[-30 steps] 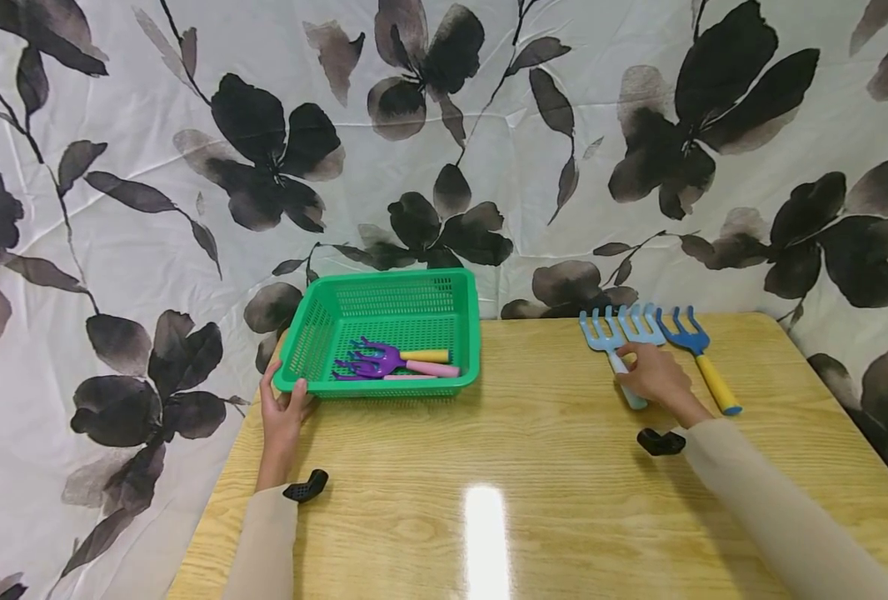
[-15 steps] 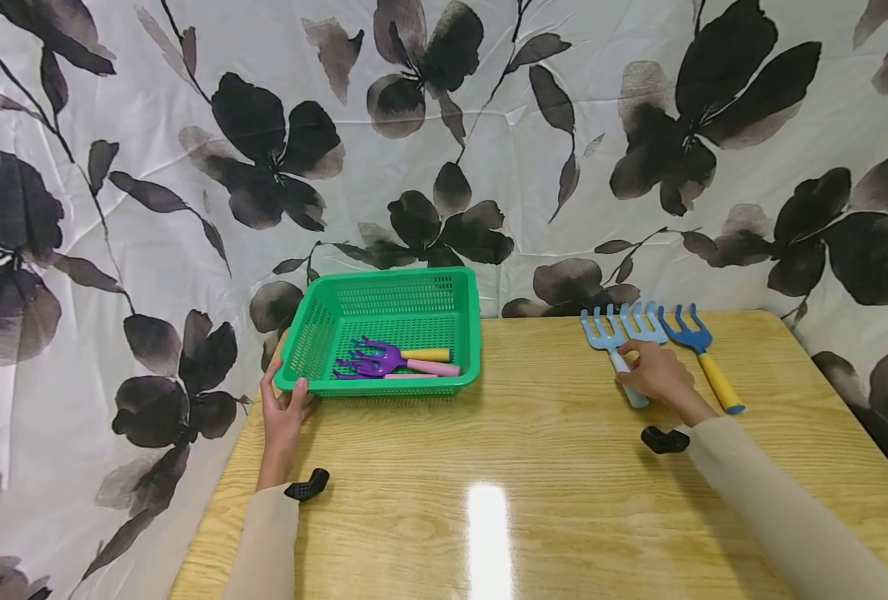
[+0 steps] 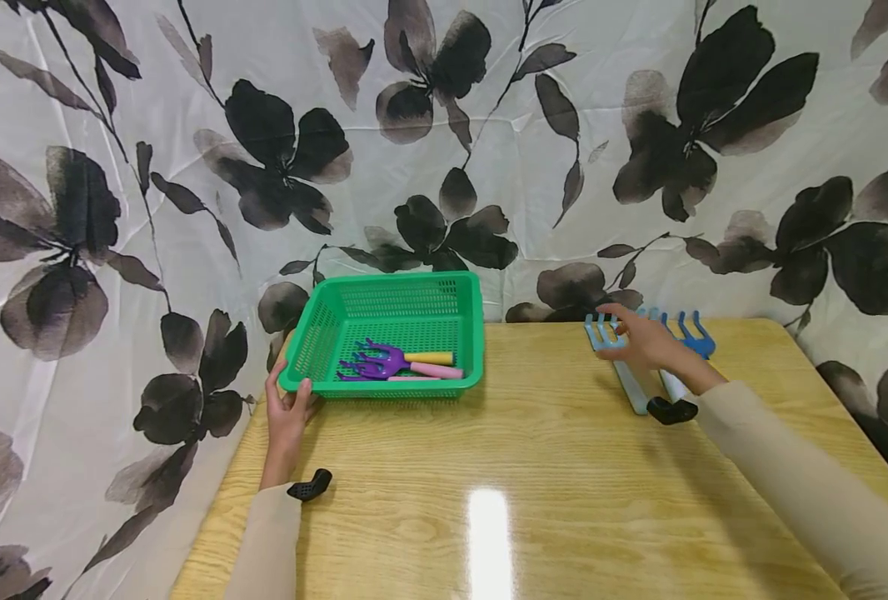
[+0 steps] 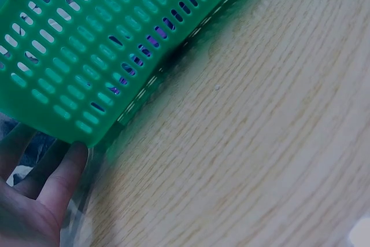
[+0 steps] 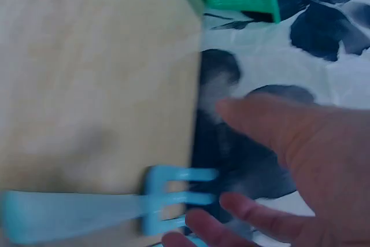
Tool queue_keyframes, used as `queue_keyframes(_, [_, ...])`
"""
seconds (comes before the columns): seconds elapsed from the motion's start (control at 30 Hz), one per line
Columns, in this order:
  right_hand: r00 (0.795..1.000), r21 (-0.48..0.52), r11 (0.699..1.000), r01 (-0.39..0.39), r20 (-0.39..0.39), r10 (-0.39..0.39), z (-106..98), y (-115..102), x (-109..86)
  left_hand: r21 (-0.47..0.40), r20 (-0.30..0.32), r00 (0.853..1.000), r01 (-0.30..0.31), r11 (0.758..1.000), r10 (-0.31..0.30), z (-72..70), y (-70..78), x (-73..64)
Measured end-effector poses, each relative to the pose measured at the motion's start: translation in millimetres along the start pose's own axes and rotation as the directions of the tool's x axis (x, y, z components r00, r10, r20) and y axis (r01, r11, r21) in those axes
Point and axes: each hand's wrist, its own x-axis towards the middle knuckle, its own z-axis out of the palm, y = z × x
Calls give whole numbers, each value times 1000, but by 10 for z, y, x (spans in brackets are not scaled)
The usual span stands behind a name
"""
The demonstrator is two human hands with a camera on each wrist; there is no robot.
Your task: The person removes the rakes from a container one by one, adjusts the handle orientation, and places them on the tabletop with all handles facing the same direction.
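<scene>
A green plastic basket [image 3: 384, 388] stands at the left of the table. My left hand [image 3: 288, 417] holds its near left corner, thumb in front and fingers along the side; in the left wrist view the thumb [image 4: 68, 169] touches that corner. Inside lie purple hand cultivators [image 3: 384, 362] with pink handles and a yellow-handled tool [image 3: 429, 357]. My right hand [image 3: 642, 340] hovers, fingers spread and holding nothing, above a light blue hand rake [image 3: 630, 387]. A second light blue rake [image 3: 672, 385] and a dark blue rake [image 3: 700, 340] lie beside it, partly hidden by the hand and arm.
The wooden table [image 3: 556, 467] reaches back to a floral cloth [image 3: 534, 183] hanging behind it. The basket's left side sits near the table's left edge. The tines of the light blue rakes lie near the back edge.
My right hand has let go of the light blue rake's handle and lifted slightly up and left, fingers spreading. The rakes stay on the table. The left hand and basket have hardly moved.
</scene>
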Motion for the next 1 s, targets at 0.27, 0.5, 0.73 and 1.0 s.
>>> queue_keyframes(0.27, [969, 89, 975, 202, 126, -212, -403, -516, 346, -16, 25, 999, 23, 1000, -23, 29, 120, -53])
queue_keyframes(0.5, [920, 56, 946, 319, 221, -323, -537, -1059, 836, 5, 7, 1000, -1, 1000, 1, 9, 30, 1])
queue_keyframes(0.73, [858, 45, 913, 405, 327, -396, -374, -1640, 1227, 1, 1, 1000, -24, 1000, 24, -5, -15, 15])
queue_keyframes(1.0, [787, 35, 893, 449, 458, -414, 39, -2131, 1607, -4, -6, 1000, -10, 1000, 10, 14, -20, 21])
